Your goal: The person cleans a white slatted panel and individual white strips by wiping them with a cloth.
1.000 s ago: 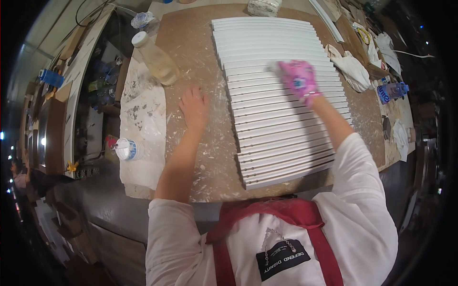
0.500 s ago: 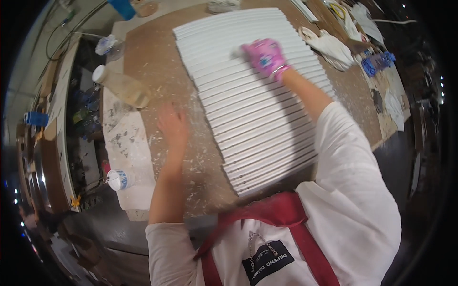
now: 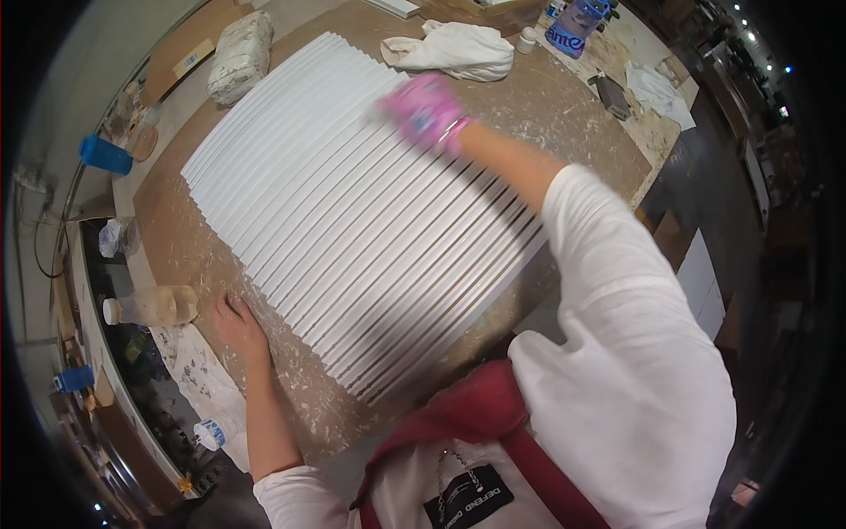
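A row of long white slats (image 3: 352,220) lies side by side on the brown, paint-specked worktable (image 3: 564,115). My right hand (image 3: 423,110), in a pink patterned glove, is over the slats near their right ends. It is blurred, with its fingers curled in; whatever is under them is hidden. To the left of the slats, my bare left hand (image 3: 238,326) rests on the table with its fingers apart and nothing in it. Just beyond its fingertips lies a clear plastic bottle (image 3: 159,306) of cloudy, pale liquid with a white cap.
A white cloth (image 3: 454,50) lies beyond the slats, beside a small white bottle (image 3: 527,40) and a large blue-labelled bottle (image 3: 573,31). A wrapped white bundle (image 3: 241,57) and a blue cup (image 3: 106,154) stand far left. A white tub (image 3: 211,432) sits at the near left edge.
The view has turned, so the slats now run diagonally. My gloved right hand has moved along the slats toward their right ends. My left hand stays on the table beside the bottle.
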Demonstrator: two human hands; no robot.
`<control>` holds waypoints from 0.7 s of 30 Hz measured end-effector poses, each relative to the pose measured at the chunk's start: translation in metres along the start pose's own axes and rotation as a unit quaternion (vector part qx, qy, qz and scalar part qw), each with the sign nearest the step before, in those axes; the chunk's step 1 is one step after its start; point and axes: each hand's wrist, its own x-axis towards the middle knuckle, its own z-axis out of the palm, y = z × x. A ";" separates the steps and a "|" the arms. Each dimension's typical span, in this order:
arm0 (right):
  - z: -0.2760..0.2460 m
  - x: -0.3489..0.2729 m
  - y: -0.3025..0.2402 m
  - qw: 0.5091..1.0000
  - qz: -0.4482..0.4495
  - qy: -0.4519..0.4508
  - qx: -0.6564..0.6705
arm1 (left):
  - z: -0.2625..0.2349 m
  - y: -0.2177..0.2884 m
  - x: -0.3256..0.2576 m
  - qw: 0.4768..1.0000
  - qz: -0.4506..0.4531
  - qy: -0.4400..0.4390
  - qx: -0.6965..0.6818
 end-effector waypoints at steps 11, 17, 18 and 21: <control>-0.032 -0.092 0.132 0.971 0.028 0.043 -0.233 | 0.001 0.009 -0.001 1.000 -0.011 -0.012 0.023; -0.024 -0.108 0.101 0.991 -0.033 0.049 -0.118 | 0.000 0.003 -0.003 0.999 -0.015 -0.004 0.042; -0.022 -0.112 0.107 0.986 -0.018 0.067 -0.151 | -0.002 0.004 -0.003 0.999 -0.007 -0.009 0.043; -0.039 -0.124 0.134 0.973 0.124 0.068 -0.182 | -0.002 0.005 0.003 0.999 0.018 -0.003 0.045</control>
